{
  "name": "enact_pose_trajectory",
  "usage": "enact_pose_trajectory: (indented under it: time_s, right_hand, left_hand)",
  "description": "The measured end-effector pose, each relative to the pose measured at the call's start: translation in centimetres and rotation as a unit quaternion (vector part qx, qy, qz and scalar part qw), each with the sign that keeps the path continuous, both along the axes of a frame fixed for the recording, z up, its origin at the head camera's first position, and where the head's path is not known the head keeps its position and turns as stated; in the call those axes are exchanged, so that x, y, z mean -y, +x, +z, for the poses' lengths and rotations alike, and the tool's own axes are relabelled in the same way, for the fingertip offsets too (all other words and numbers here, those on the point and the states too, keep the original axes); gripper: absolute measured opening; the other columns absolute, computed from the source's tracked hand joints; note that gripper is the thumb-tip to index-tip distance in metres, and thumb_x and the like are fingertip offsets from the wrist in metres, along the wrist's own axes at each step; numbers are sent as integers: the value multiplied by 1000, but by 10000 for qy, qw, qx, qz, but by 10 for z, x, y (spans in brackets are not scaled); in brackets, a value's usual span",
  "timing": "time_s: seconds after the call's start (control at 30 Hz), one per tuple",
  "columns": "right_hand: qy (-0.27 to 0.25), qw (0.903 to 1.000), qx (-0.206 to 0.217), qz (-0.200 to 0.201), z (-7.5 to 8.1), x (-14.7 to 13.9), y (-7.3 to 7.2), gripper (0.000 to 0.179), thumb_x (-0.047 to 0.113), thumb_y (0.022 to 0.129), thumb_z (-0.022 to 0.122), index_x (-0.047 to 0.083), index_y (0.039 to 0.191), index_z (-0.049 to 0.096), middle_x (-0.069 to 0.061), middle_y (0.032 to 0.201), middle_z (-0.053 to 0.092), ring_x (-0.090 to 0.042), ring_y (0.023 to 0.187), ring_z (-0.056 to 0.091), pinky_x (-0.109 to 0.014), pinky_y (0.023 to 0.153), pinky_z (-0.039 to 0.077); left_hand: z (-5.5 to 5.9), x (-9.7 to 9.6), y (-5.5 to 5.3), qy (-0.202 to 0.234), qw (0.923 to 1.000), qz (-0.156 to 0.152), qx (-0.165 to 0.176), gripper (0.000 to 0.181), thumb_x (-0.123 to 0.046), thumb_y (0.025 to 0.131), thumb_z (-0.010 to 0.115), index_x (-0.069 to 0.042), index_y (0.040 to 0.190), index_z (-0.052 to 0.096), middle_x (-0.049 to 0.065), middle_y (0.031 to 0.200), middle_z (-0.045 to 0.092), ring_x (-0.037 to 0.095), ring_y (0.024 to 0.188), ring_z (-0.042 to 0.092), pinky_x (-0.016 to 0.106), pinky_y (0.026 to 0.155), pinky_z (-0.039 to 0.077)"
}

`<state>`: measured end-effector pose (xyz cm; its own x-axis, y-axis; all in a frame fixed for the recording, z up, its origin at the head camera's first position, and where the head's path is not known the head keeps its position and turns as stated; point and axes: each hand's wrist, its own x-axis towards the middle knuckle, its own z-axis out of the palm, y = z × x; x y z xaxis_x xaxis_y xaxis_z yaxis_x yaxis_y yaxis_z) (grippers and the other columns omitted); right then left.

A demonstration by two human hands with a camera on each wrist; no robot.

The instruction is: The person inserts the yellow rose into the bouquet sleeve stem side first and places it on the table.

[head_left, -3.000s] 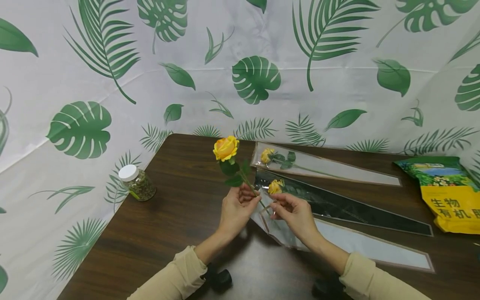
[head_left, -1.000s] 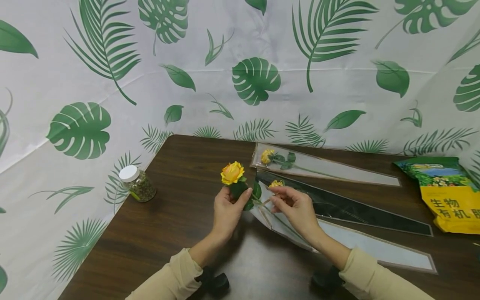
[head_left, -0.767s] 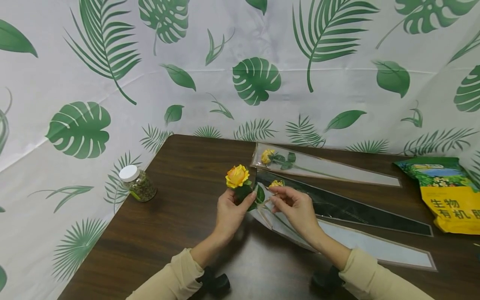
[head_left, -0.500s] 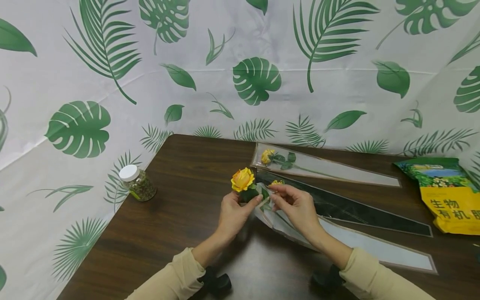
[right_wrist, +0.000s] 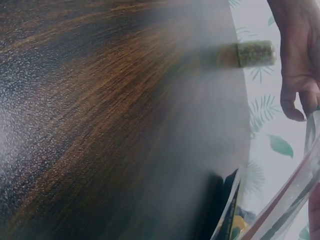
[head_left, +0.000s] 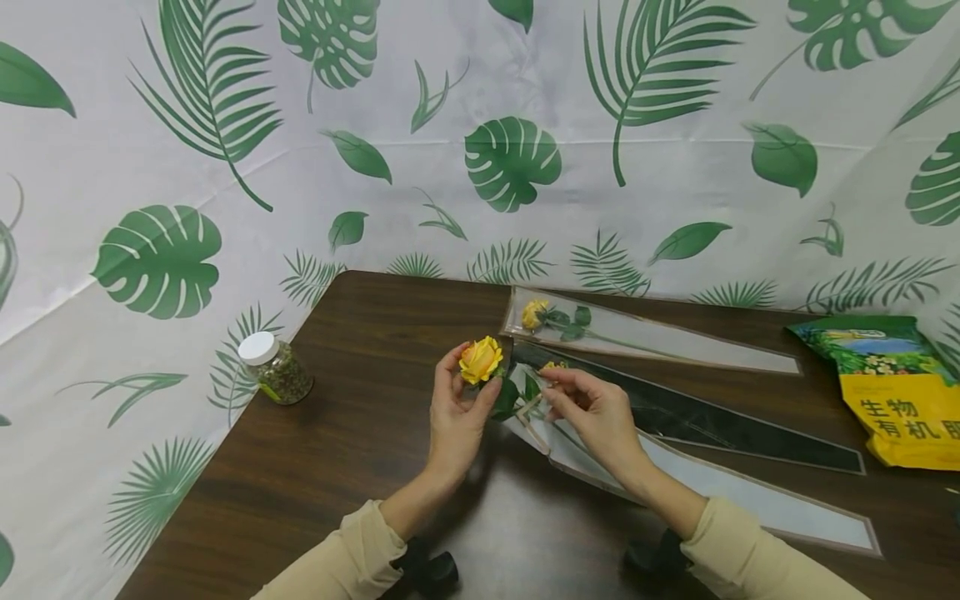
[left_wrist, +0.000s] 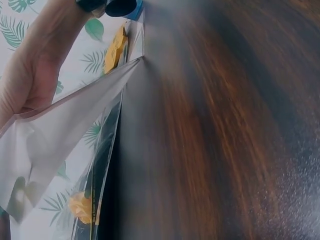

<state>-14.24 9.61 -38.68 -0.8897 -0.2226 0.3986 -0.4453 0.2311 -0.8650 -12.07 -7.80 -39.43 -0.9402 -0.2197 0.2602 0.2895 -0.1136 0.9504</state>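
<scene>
A yellow artificial rose (head_left: 481, 360) with green leaves (head_left: 507, 398) is held by my left hand (head_left: 456, 421), fingers behind the bloom and thumb just below it. Its stem runs down to the right into a pale, tapered flower sleeve (head_left: 720, 475). My right hand (head_left: 596, 412) pinches the sleeve's mouth between thumb and fingers, beside the leaves. In the left wrist view the sleeve (left_wrist: 70, 115) hangs raised over the table from the right hand (left_wrist: 37, 75). The right wrist view shows the left hand (right_wrist: 297, 60) at the edge, its grip partly cut off.
Behind lie a dark sleeve (head_left: 750, 433) with another yellow rose (head_left: 555, 365) and a clear sleeve (head_left: 697, 346) holding a third. A white-capped jar (head_left: 276, 368) stands at the table's left edge. At right lies a yellow-green bag (head_left: 892, 408).
The rose has come down and slightly right, its stem deeper in the sleeve. My left hand has shifted its hold from the stem up to the bloom; the right hand stays at the sleeve's mouth.
</scene>
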Motion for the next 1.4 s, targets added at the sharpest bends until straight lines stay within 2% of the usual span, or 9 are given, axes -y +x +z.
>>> enact_pose_trajectory:
  time_s: [0.1, 0.2, 0.47, 0.73, 0.87, 1.0, 1.1, 1.27, 1.4]
  right_hand:
    - [65, 10000, -39, -37, 0, 0, 1, 22, 1, 85, 67, 0, 106, 68, -10, 76, 68, -8, 57, 62, -31, 54, 55]
    - [150, 9998, -99, -88, 0, 1, 1, 22, 1, 84, 67, 1, 106, 68, -9, 76, 68, -7, 57, 61, -30, 53, 54]
    - [270, 9990, -335, -146, 1, 0, 1, 20, 0, 84, 67, 0, 104, 69, -7, 73, 67, -7, 55, 58, -20, 49, 49]
    - [396, 9974, -564, -187, 4, -1, -2, 19, 4, 85, 67, 2, 104, 70, -5, 71, 67, -17, 53, 58, -17, 49, 47]
    - [458, 9965, -677, -158, 6, -1, -2, 20, 4, 85, 67, 3, 105, 69, -3, 71, 66, -15, 54, 58, -18, 50, 48]
    - [579, 9953, -760, -158, 7, -1, -1, 21, 4, 84, 68, 5, 105, 69, -2, 73, 66, -9, 55, 58, -18, 50, 48]
    - [638, 9939, -881, -184, 8, -1, 1, 22, 4, 84, 68, 6, 105, 70, -1, 75, 66, -5, 57, 57, -17, 51, 49]
    - [623, 9918, -1106, -150, 10, -1, 3, 23, 3, 83, 68, 6, 105, 70, 0, 76, 66, -3, 58, 56, -16, 52, 49]
    - [597, 9909, -1196, -130, 10, -1, 3, 23, 2, 83, 69, 6, 105, 70, 0, 75, 65, -4, 57, 56, -16, 52, 48]
  left_hand:
    - [0, 1, 0, -137, 9998, 93, -131, 49, 1, 87, 63, -3, 131, 42, 19, 121, 56, 7, 101, 56, 17, 72, 52]
    - [0, 0, 0, -234, 9996, 120, -84, 44, 1, 86, 65, 0, 125, 46, 18, 117, 57, 5, 94, 57, 15, 67, 51]
    - [-3, 1, 2, -719, 9965, -299, 289, 39, -2, 83, 69, -1, 117, 50, 19, 113, 62, 9, 79, 64, 17, 65, 52]
    - [-5, 4, 4, -1448, 9875, -526, 346, 37, -9, 84, 70, -3, 116, 51, 18, 107, 67, 21, 80, 68, 20, 66, 54]
    - [-3, 6, 4, -1545, 9860, -542, 313, 30, -14, 89, 65, -3, 115, 53, 18, 104, 67, 20, 76, 68, 20, 62, 53]
    - [-1, 8, 4, -1361, 9886, -606, 240, 24, -14, 93, 59, -1, 113, 56, 19, 102, 65, 20, 75, 68, 24, 63, 56]
    - [0, 8, 4, -1275, 9893, -659, 266, 23, -14, 93, 59, -1, 111, 59, 18, 99, 65, 19, 74, 68, 29, 64, 57]
    - [4, 8, 5, -1472, 9854, -755, 409, 21, -17, 91, 63, -3, 106, 64, 16, 95, 68, 16, 73, 67, 38, 64, 57]
    - [6, 9, 5, -1899, 9778, -747, 469, 18, -19, 90, 65, -6, 103, 67, 11, 92, 69, 15, 65, 64, 26, 56, 53]
